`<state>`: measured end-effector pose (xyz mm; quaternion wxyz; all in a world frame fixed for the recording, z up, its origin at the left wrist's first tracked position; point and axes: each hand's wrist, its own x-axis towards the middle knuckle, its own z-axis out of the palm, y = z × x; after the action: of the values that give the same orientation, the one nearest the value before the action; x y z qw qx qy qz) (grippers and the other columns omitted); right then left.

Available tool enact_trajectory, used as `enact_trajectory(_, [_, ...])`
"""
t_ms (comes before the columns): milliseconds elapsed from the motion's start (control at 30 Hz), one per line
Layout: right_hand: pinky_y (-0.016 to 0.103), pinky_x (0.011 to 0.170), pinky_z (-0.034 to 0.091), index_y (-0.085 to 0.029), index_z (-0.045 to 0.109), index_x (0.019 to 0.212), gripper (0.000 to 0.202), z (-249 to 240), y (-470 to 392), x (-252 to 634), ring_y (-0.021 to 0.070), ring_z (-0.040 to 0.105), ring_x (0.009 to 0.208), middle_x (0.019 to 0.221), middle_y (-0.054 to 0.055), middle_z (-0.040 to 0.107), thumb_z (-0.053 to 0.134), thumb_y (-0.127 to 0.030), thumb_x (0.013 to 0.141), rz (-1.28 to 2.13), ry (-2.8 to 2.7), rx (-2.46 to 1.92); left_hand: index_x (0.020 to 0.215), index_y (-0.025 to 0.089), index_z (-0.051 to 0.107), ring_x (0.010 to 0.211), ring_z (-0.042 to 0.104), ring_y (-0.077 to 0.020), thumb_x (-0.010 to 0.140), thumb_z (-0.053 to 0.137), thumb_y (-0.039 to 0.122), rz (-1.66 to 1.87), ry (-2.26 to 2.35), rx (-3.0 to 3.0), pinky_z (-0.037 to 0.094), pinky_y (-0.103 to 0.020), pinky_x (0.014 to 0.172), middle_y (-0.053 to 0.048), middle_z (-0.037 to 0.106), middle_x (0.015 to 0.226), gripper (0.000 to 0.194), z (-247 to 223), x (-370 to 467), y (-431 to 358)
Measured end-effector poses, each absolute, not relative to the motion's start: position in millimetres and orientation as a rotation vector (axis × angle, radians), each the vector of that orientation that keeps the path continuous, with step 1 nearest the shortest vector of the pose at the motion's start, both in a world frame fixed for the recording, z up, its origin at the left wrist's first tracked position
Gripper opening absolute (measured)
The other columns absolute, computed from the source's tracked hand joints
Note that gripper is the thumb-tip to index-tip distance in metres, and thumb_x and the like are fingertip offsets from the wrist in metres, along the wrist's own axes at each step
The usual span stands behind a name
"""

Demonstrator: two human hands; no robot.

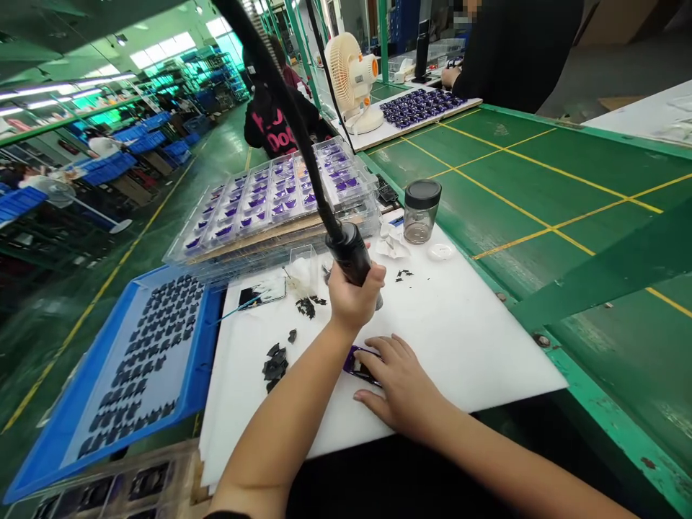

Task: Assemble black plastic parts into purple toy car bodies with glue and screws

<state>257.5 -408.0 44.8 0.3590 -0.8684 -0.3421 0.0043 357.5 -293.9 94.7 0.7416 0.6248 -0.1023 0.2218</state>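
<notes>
Fingers of the left hand point(350, 294) clamp a driver point(347, 249); the right hand point(398, 382), fingers parted, touches a purple part point(360, 368) toward six o'clock. Light pressure could cause slippage.

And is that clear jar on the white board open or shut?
Shut: a black lid covers the top of the upright jar. How tightly, I cannot tell.

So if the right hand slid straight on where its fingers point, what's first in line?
Beyond the purple part at its fingers, the right hand would probably meet the left forearm near the wrist; depth is unclear, so it might pass beneath.
</notes>
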Motion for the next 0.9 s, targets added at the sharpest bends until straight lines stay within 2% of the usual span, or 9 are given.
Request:
enact_trajectory(100, [0.048, 0.090, 0.045, -0.021, 0.062, 0.113, 0.030, 50.1, -423.1, 274.2, 0.0320, 0.057, 0.102, 0.111, 0.015, 0.064, 0.066, -0.031, 0.085, -0.004, -0.706, -2.229, 0.110, 0.017, 0.053, 0.053, 0.057, -0.0096, 0.075, 0.074, 0.046, 0.515, -0.205, 1.370, 0.049, -0.025, 0.058, 0.004, 0.060, 0.064, 0.049, 95.1, 356.1, -289.8])
enact_trajectory(167, [0.046, 0.083, 0.047, -0.019, 0.064, 0.105, 0.020, 53.2, -430.4, 291.1, 0.0315, 0.059, 0.094, 0.100, 0.013, 0.066, 0.061, -0.029, 0.088, -0.039, -0.618, -2.323, 0.108, 0.019, 0.054, 0.053, 0.056, -0.0095, 0.074, 0.074, 0.047, 0.529, -0.204, 1.339, 0.049, -0.025, 0.057, 0.005, 0.060, 0.064, 0.049, 101.6, 352.8, -287.4])
enact_trajectory(333, [0.045, 0.081, 0.045, -0.017, 0.065, 0.102, 0.020, 55.3, -427.2, 329.6, 0.0317, 0.058, 0.092, 0.097, 0.013, 0.066, 0.065, -0.025, 0.083, -0.091, -0.603, -2.360, 0.106, 0.021, 0.055, 0.049, 0.054, -0.0095, 0.075, 0.073, 0.050, 0.542, -0.255, 1.262, 0.048, -0.024, 0.051, 0.006, 0.058, 0.061, 0.046, 120.2, 343.9, -286.8])
enact_trajectory(467, [0.039, 0.075, 0.045, -0.021, 0.067, 0.085, 0.005, 50.7, -417.0, 340.8, 0.0264, 0.059, 0.082, 0.084, 0.008, 0.066, 0.062, -0.022, 0.085, -0.097, -0.684, -2.309, 0.107, 0.021, 0.055, 0.049, 0.055, -0.0094, 0.076, 0.072, 0.051, 0.521, -0.274, 1.228, 0.049, -0.024, 0.051, 0.006, 0.058, 0.061, 0.046, 125.4, 340.4, -286.4])
enact_trajectory(533, [0.037, 0.074, 0.045, -0.022, 0.066, 0.078, 0.011, 48.0, -416.0, 341.2, 0.0250, 0.059, 0.080, 0.080, 0.007, 0.066, 0.060, -0.020, 0.086, -0.098, -0.726, -2.272, 0.107, 0.021, 0.055, 0.050, 0.055, -0.0092, 0.074, 0.073, 0.050, 0.510, -0.273, 1.214, 0.049, -0.024, 0.052, 0.006, 0.058, 0.062, 0.047, 126.6, 339.3, -284.8])
enact_trajectory(700, [0.039, 0.075, 0.045, -0.024, 0.064, 0.079, 0.010, 46.1, -420.1, 339.4, 0.0253, 0.061, 0.082, 0.083, 0.007, 0.069, 0.059, -0.027, 0.088, -0.158, -0.740, -2.188, 0.108, 0.021, 0.057, 0.051, 0.055, -0.0094, 0.070, 0.075, 0.055, 0.492, -0.243, 1.199, 0.047, -0.025, 0.052, 0.005, 0.059, 0.064, 0.054, 132.7, 336.1, -279.5])
enact_trajectory(900, [0.034, 0.063, 0.043, -0.024, 0.054, 0.069, 0.021, 48.7, -417.0, 337.3, 0.0215, 0.058, 0.069, 0.072, 0.003, 0.063, 0.064, -0.033, 0.085, -0.200, -0.704, -2.142, 0.095, 0.018, 0.059, 0.054, 0.055, -0.0104, 0.069, 0.070, 0.063, 0.485, -0.195, 1.245, 0.047, -0.027, 0.052, 0.004, 0.055, 0.062, 0.052, 146.8, 329.0, -275.6])
